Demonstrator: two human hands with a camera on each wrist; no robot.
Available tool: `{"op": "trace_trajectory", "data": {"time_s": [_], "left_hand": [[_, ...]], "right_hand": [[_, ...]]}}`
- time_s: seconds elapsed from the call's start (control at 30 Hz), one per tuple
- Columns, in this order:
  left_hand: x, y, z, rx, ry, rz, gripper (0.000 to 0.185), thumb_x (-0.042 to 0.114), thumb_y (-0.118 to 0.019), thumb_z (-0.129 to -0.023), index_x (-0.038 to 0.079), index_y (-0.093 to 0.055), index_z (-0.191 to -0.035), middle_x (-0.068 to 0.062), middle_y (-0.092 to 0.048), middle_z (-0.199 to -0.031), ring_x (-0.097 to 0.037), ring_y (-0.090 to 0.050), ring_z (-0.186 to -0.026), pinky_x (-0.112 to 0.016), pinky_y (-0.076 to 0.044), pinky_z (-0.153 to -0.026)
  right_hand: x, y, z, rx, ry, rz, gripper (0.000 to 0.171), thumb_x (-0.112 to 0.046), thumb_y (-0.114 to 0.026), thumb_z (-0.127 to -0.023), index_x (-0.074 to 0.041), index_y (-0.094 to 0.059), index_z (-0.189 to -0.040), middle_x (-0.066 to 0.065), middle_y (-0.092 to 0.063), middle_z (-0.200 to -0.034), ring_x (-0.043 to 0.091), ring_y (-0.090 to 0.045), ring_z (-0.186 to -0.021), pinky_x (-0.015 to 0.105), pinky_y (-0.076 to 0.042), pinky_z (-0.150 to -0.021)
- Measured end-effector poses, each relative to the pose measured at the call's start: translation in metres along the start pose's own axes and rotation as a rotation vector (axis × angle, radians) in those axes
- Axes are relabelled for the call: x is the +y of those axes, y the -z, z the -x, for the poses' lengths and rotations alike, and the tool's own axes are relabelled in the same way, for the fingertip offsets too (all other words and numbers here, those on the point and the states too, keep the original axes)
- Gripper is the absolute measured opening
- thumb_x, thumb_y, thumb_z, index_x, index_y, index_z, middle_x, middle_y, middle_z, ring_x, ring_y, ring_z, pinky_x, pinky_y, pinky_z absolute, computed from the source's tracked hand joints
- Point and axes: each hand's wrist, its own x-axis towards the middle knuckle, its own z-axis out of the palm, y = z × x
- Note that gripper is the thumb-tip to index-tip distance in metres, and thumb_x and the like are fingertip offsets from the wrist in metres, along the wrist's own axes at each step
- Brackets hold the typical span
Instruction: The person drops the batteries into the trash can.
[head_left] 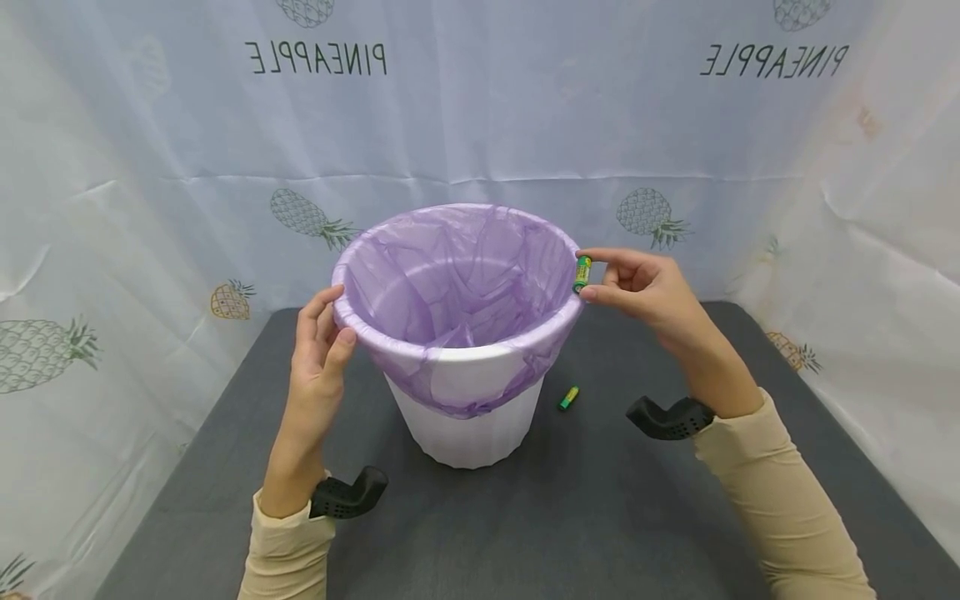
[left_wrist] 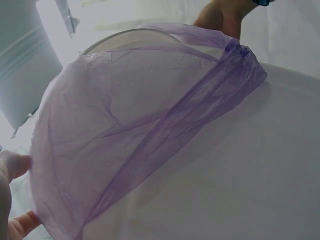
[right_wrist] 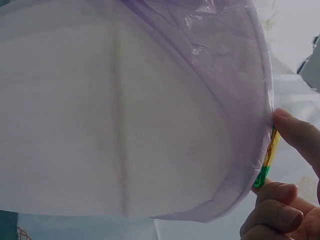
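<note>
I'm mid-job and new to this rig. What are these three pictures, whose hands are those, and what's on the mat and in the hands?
No machine here: a person works with two bare hands. The wide picture comes from a head camera; the two close-ups come from cameras strapped to each wrist. On the dark mat stands a white bin lined with a purple bag. The left hand grips the bin's rim. The right hand pinches a green battery beside the rim; the right wrist view shows it too. A second battery lies on the mat right of the bin.
</note>
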Motion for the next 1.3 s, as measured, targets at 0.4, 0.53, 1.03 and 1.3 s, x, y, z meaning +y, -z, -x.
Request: {"op": "trace_trajectory", "data": {"time_s": [0.4,0.53,1.03,1.3], "left_hand": [[-0.002,0.0,0.0,0.012,0.008,0.004,0.044,0.008,-0.042,-0.099,0.017,-0.033,-0.141,-0.004,-0.044,-0.141,-0.012,-0.048,-0.117,-0.016,-0.038,-0.101],[-0.001,0.0,0.0,0.0,-0.006,0.004,0.044,0.007,-0.042,-0.099,0.014,-0.032,-0.142,-0.004,-0.044,-0.141,-0.012,-0.047,-0.116,-0.016,-0.038,-0.101],[0.0,-0.001,0.0,-0.001,-0.004,-0.004,0.044,0.007,-0.042,-0.099,0.014,-0.032,-0.142,-0.003,-0.044,-0.141,-0.012,-0.048,-0.117,-0.016,-0.038,-0.102],[0.002,-0.001,0.001,0.004,0.003,-0.014,0.045,0.007,-0.042,-0.099,0.014,-0.032,-0.142,-0.002,-0.044,-0.142,-0.011,-0.047,-0.119,-0.015,-0.036,-0.103]], "right_hand": [[0.003,-0.008,-0.004,-0.01,-0.023,-0.013,0.037,-0.001,-0.065,-0.087,-0.012,-0.064,-0.123,-0.011,-0.05,-0.065,0.01,-0.03,-0.055,0.03,-0.024,-0.054],[0.004,-0.009,-0.003,-0.03,-0.035,-0.025,0.037,-0.001,-0.062,-0.089,-0.018,-0.064,-0.122,-0.011,-0.044,-0.063,0.012,-0.027,-0.054,0.031,-0.021,-0.054],[0.01,-0.005,0.001,-0.014,-0.042,-0.061,0.038,-0.003,-0.06,-0.092,-0.011,-0.059,-0.129,-0.009,-0.039,-0.06,0.013,-0.026,-0.053,0.032,-0.02,-0.056],[0.019,0.0,0.008,0.046,0.009,-0.058,0.038,-0.001,-0.059,-0.091,-0.011,-0.061,-0.127,-0.01,-0.041,-0.06,0.013,-0.028,-0.053,0.032,-0.021,-0.055]]}}
